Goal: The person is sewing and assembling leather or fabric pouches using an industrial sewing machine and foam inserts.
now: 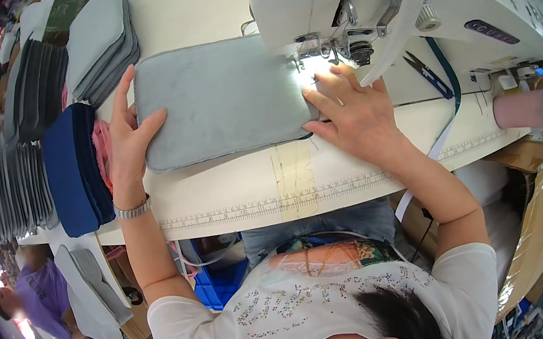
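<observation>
A grey rounded-corner fabric panel (pixel 222 101) lies flat on the sewing table, its right end under the lit needle area of a white sewing machine (pixel 302 3). My left hand (pixel 130 146) is at the panel's left edge, thumb on top and forefinger stretched out along the side. The other fingers are partly hidden at the edge, where they seem to grip it. My right hand (pixel 355 108) rests at the panel's right end with fingers spread flat. Its fingertips are close to the presser foot (pixel 313 63), where glare hides the stitching point.
Stacks of grey panels (pixel 96 42) and navy panels (pixel 71 170) stand at the left. Thread snips (pixel 429 75) lie right of the machine's needle, near a pink cup (pixel 529 111). A printed ruler strip (pixel 236 211) runs along the table's front. A person in purple (pixel 42 292) is at far left.
</observation>
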Motion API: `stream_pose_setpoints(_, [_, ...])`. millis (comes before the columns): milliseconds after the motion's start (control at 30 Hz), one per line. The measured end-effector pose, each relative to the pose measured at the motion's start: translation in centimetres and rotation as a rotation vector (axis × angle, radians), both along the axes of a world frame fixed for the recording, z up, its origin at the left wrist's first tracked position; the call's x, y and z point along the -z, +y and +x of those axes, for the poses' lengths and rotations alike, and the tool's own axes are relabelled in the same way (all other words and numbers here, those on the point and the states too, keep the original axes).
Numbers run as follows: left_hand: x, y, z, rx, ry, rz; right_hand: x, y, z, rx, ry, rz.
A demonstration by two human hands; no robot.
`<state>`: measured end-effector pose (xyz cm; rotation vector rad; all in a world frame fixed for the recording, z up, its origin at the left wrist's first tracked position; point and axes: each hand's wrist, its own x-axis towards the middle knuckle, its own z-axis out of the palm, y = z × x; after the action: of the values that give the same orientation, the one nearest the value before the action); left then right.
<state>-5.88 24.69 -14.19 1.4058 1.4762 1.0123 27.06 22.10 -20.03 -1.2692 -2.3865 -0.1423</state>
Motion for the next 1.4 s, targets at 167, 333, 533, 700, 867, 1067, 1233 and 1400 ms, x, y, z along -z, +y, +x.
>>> stream_pose_setpoints(167, [-0.1,-0.1,0.4,-0.004,-0.034,0.057,-0.1,0.2,0.1,0.003,0.035,0.015])
stream_pose_setpoints(333, [0.2,0.2,0.2,0.021,-0.004,0.101,0.2,0.5,0.1,0.028,0.035,0.029])
stream_pose_setpoints(533, [0.1,1.1,0.1,0.040,0.021,0.119,-0.5,1.1,0.1,0.058,0.004,-0.109])
stream_pose_setpoints(700, [0.4,1.3,-0.1,0.036,0.021,0.138,-0.8,1.6,2.0,-0.095,0.112,-0.149])
stream_pose_setpoints(867, [0.6,1.4,-0.7,0.061,0.018,0.126,-1.0,1.4,2.1,-0.244,0.026,-0.096])
stream_pose_setpoints(1067, [0.6,1.3,-0.3,0.041,0.036,0.140,-0.6,1.1,1.8,-0.229,-0.065,0.015])
stream_pose_setpoints(1233, [0.7,1.2,-0.5,0.049,0.032,0.113,-0.7,1.1,1.5,-0.205,0.022,0.040])
stream_pose_setpoints(1400, [1.1,1.7,-0.4,0.039,0.035,0.103,0.0,1.4,1.5,-0.190,0.055,0.029])
